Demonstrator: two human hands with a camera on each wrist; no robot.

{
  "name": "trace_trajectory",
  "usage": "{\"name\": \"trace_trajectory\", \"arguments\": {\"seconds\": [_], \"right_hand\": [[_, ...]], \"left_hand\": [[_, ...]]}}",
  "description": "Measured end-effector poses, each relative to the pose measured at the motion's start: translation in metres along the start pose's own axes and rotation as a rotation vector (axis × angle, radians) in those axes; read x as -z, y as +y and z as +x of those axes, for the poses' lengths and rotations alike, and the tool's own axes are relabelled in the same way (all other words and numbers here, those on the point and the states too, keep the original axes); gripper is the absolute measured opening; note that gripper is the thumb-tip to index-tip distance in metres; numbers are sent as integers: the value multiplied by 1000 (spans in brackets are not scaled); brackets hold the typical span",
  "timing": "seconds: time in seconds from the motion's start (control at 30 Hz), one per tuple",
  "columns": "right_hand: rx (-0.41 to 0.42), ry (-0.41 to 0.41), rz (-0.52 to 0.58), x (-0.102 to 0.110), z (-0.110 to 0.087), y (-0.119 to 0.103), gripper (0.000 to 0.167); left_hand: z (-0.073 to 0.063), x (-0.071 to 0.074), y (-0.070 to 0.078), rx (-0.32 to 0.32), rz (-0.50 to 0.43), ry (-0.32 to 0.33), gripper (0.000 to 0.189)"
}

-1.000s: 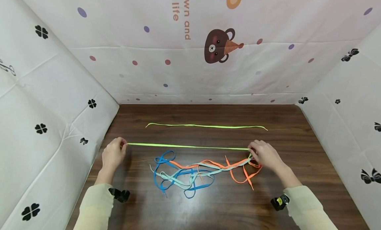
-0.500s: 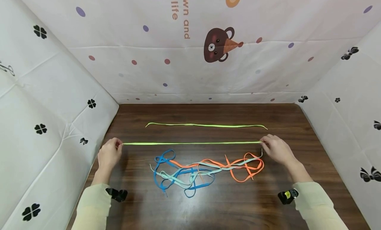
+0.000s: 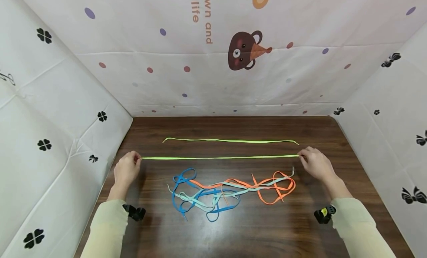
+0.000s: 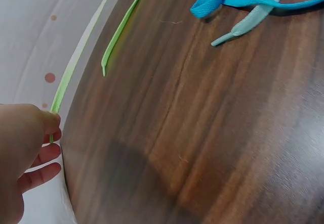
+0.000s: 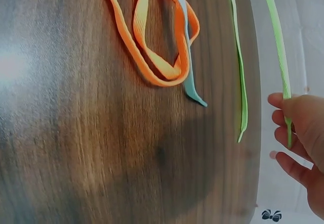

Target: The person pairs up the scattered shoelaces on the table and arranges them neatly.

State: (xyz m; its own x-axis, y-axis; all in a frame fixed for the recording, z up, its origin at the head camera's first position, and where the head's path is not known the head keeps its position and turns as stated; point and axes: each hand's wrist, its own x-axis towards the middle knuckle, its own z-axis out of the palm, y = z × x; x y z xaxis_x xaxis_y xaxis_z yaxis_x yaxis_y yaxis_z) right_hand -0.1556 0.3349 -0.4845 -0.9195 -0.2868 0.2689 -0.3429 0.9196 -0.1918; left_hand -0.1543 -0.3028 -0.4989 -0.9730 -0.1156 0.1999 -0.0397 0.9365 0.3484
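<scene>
A lime green shoelace (image 3: 217, 157) is stretched straight across between the two hands, raised above the table. My left hand (image 3: 126, 168) pinches its left end between thumb and forefinger; in the left wrist view a short tip pokes out below the thumb. At the other end my right hand (image 3: 317, 164) pinches the lace the same way, its tip (image 5: 289, 137) hanging past the fingers. Behind it a second lime green shoelace (image 3: 230, 141) lies nearly straight on the table. Nearer the person, blue (image 3: 186, 176), pale mint (image 3: 200, 204) and orange (image 3: 273, 201) shoelaces lie in a loose tangle.
The dark wooden table (image 3: 213, 239) is bordered by white printed sheets at the back (image 3: 200, 83), left (image 3: 60, 184) and right (image 3: 390, 146). Black wrist cameras (image 3: 135, 212) sit at both sleeves.
The right hand has drawn the green lace's end out of the tangle, moving right and away from the person, pulling it straight. Both hands then moved slightly toward the lace lying behind.
</scene>
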Motion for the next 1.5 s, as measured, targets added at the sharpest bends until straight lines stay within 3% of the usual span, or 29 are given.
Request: {"name": "trace_trajectory", "arguments": {"seconds": [0.4, 0.83, 1.27, 1.5], "right_hand": [[-48, 36, -19, -3, 20, 16, 9], [-168, 64, -75, -6, 51, 21, 4], [-337, -25, -69, -7, 71, 11, 9], [-411, -73, -60, -8, 74, 11, 13]], "left_hand": [[33, -1, 16, 17, 1, -39, 8], [71, -6, 39, 72, -3, -65, 8], [90, -12, 66, 103, -3, -52, 10], [94, -15, 76, 139, -3, -10, 11]]}}
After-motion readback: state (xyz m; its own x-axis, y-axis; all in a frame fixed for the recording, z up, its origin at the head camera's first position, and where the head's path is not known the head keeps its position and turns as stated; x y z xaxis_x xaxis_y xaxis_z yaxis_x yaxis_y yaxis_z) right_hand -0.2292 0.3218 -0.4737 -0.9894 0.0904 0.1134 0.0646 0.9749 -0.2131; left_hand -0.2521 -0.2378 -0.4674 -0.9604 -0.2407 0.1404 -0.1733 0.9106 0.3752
